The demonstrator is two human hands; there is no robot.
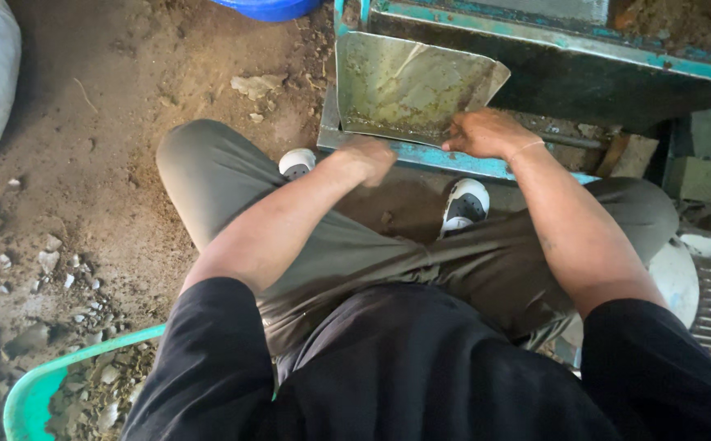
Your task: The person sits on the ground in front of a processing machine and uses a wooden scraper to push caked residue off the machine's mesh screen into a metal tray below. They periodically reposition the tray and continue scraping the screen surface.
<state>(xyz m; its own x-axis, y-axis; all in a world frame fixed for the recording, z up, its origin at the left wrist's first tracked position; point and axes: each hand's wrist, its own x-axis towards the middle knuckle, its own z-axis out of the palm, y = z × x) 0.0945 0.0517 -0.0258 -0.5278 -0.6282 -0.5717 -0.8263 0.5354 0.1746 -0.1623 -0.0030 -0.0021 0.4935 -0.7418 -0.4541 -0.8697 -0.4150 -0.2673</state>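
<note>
Two hands meet a thin, stiff, sharp-edged metal sheet [409, 86] at twelve o'clock: right hand [486, 133] pinching its lower edge, left hand [368, 157] curled closed beside it, best gripped along edges

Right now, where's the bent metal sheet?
Head view, top centre: the metal sheet leans against the teal machine frame, its lower edge by the left hand and right hand.

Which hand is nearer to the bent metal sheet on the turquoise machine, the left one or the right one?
The right hand is nearer: it rests on the lower right edge of the metal sheet. The left hand is a closed fist just below the sheet's lower edge; whether it touches is unclear.
</note>
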